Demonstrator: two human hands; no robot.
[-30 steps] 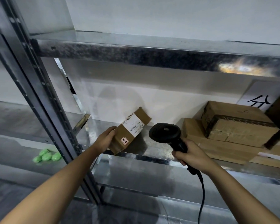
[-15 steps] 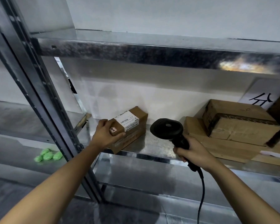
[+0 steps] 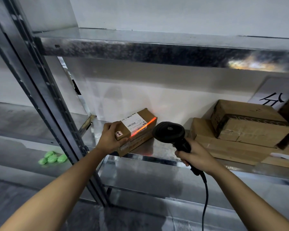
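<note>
Since the frame half a second ago: an orange-red scan line (image 3: pixel 143 128) now lies across the small brown cardboard box (image 3: pixel 137 142), and the black handheld barcode scanner (image 3: pixel 168 132) sits closer to the box, its head just beside the box's right end.

Grey galvanised steel rack upright (image 3: pixel 45 105) runs diagonally down the left. Upper steel shelf (image 3: pixel 157 52) spans the top. Middle steel shelf (image 3: pixel 163 148) carries the goods.

Two larger brown cardboard cartons are stacked at the right of the middle shelf: a taped one (image 3: pixel 247 124) on top of a flat one (image 3: pixel 223 147). White sheet with black brush strokes (image 3: pixel 274 95) leans behind them, partly cut off by the frame.

Small brown cardboard box: on the middle shelf near its front edge, left of the cartons and well apart from them, long side angled back to the right.

Left hand (image 3: pixel 110 139) grips the box's near left end, fingers curled over the top edge.

Right hand (image 3: pixel 195 155) is wrapped round the scanner's handle. Black cable (image 3: pixel 204 197) hangs from the handle's base.

White printed barcode label (image 3: pixel 133 122) is on the box's top face. The scan line crosses the label's lower edge.

Cluster of small green rounded pieces (image 3: pixel 53 158) lies on the neighbouring shelf, left of the upright. What they are cannot be told.

Small white square sticker (image 3: pixel 118 134) is on the box's near end, by the thumb.
</note>
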